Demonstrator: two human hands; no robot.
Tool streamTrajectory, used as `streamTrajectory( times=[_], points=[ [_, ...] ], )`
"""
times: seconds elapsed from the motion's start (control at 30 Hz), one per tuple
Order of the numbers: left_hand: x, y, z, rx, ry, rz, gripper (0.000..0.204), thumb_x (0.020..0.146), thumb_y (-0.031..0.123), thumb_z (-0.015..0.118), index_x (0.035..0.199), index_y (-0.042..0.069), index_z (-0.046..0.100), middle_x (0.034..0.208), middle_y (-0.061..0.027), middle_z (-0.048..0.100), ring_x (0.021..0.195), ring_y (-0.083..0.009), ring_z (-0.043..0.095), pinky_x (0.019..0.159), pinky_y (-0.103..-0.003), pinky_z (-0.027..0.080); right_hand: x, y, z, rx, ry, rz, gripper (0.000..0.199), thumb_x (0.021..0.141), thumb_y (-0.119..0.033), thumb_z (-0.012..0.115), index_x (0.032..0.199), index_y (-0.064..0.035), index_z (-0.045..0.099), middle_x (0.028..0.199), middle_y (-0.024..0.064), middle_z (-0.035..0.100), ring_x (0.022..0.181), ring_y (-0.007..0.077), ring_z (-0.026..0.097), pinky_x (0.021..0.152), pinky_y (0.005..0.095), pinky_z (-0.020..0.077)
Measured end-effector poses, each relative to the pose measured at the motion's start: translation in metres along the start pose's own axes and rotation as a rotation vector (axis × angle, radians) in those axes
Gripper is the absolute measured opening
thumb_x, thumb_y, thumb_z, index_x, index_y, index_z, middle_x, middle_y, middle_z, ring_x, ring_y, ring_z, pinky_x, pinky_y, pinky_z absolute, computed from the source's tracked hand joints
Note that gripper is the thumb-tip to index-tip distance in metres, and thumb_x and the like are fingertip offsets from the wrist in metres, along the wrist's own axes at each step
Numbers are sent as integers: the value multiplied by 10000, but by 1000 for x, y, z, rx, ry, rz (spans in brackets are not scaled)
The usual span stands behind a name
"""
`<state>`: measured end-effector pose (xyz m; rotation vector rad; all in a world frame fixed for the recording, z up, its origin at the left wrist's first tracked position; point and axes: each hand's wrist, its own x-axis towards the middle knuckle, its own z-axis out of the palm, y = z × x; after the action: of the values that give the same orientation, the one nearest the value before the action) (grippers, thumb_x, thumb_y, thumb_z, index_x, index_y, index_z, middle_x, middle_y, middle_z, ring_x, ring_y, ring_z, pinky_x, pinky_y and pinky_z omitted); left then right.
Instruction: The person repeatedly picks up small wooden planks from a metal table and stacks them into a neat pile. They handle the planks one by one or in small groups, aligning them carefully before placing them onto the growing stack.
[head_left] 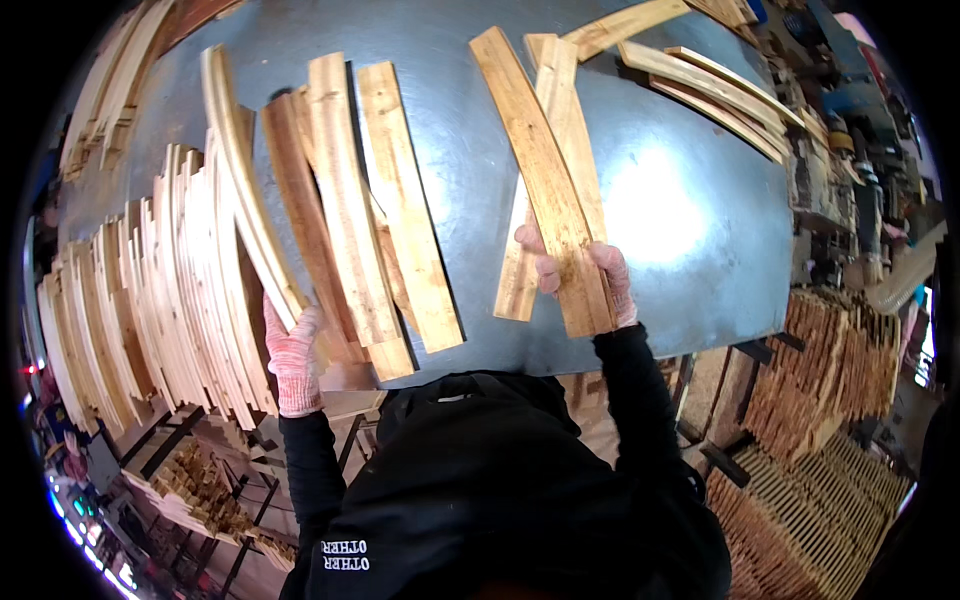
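My left hand (294, 352), in a pinkish-white glove, is closed around the near end of a long wooden strip (243, 190) tilted on its edge beside a row of boards. In a fingerless-looking glove, my right hand (614, 278) grips the near end of a wide wooden board (540, 170), thumb and fingers on opposite edges. Beneath that board lie a paler plank (572, 130) and another crossing piece (517, 280). Between my hands rest several loose boards, among them a light one (408, 200), a longer one (345, 190) and a darker brown one (300, 210).
A blue-grey metal table (720, 270) carries the boards. Along its left side stands a tight row of wooden strips (170, 290). More strips (715, 95) lie at the far right. Stacked wood (820, 380) stands beyond the right edge, with machinery (865, 190) above it.
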<state>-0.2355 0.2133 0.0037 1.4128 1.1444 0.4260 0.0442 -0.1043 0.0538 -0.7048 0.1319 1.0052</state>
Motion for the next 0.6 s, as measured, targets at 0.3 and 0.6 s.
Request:
streamTrajectory(
  times=[0.3,0.6],
  points=[
    [10,23,32,74,-273,-184,477,868,104,662,1315,-27,558,986,-92,687,849,-151,657,765,-288,549,63,-22,-8,-426,-262,145,614,772,-353,717,1218,44,574,960,139,666,881,249,666,830,361,545],
    [8,15,36,-158,-279,-236,335,875,118,639,1173,-34,619,917,-63,663,826,-144,640,761,-297,540,23,54,-49,-821,211,141,425,989,-174,628,1368,6,562,1046,38,666,909,107,617,789,259,533]
  ],
)
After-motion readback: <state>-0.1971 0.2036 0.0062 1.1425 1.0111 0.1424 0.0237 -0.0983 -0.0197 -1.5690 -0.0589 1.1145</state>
